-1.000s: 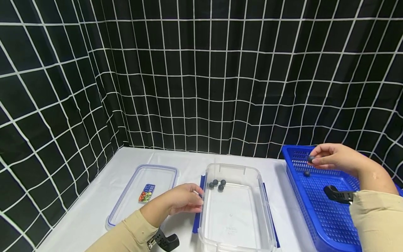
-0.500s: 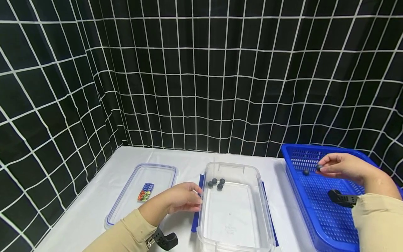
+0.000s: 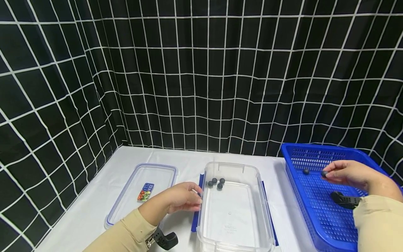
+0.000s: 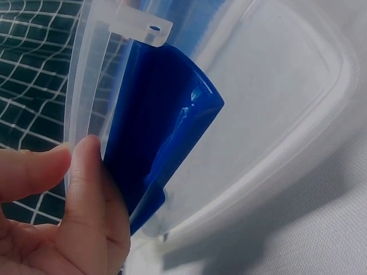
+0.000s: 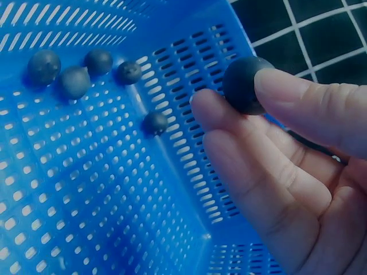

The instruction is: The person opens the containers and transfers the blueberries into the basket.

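My right hand (image 3: 354,175) pinches a small dark ball (image 5: 243,86) between thumb and fingertips, over the blue basket (image 3: 303,210). Several more dark balls (image 5: 74,82) lie on the basket's floor along its wall in the right wrist view; in the head view one loose ball (image 3: 306,171) shows there. My left hand (image 3: 185,198) pinches the left rim of the clear plastic box (image 3: 237,246), thumb and index finger on either side of its wall. A blue side latch (image 4: 160,109) hangs open beside those fingers. Several dark balls (image 3: 220,186) sit at the far left inside the box.
A clear lid (image 3: 126,197) with a blue seal and a colourful label lies on the white table (image 3: 78,217), left of the box. Black cloth with a white grid (image 3: 201,77) hangs behind and at the left. Another blue latch (image 3: 269,213) hangs on the box's right side.
My right hand has moved right and nearer, still holding the dark ball, passing lower over the basket. The left hand stays on the box rim.
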`<state>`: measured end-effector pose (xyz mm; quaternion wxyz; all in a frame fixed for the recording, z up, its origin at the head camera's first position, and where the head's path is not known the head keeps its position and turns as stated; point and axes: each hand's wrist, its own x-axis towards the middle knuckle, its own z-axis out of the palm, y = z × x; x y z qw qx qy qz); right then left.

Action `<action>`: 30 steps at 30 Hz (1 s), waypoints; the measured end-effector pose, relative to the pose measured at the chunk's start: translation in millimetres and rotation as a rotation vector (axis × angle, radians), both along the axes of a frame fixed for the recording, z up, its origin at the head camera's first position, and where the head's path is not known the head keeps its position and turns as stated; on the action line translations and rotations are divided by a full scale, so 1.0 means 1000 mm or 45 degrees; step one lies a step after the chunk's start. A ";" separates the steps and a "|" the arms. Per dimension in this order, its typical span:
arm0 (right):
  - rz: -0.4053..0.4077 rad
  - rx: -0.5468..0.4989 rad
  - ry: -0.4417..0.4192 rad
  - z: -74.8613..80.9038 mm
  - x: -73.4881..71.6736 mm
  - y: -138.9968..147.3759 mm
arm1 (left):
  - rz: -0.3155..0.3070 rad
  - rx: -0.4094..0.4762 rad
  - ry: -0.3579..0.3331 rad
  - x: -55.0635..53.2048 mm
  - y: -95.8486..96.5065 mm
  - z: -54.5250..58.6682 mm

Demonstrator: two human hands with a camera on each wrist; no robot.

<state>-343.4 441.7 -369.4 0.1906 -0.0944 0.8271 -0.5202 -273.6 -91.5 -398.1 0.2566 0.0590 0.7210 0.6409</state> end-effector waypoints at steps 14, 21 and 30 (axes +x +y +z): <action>-0.144 0.041 -0.041 -0.003 0.003 -0.001 | -0.008 0.008 -0.002 0.001 -0.001 0.002; -0.146 0.045 -0.009 0.002 0.001 -0.004 | -0.003 -0.018 0.001 0.000 -0.001 0.005; -0.130 0.217 0.188 0.035 0.000 -0.041 | -0.009 -0.003 -0.009 -0.001 -0.001 0.002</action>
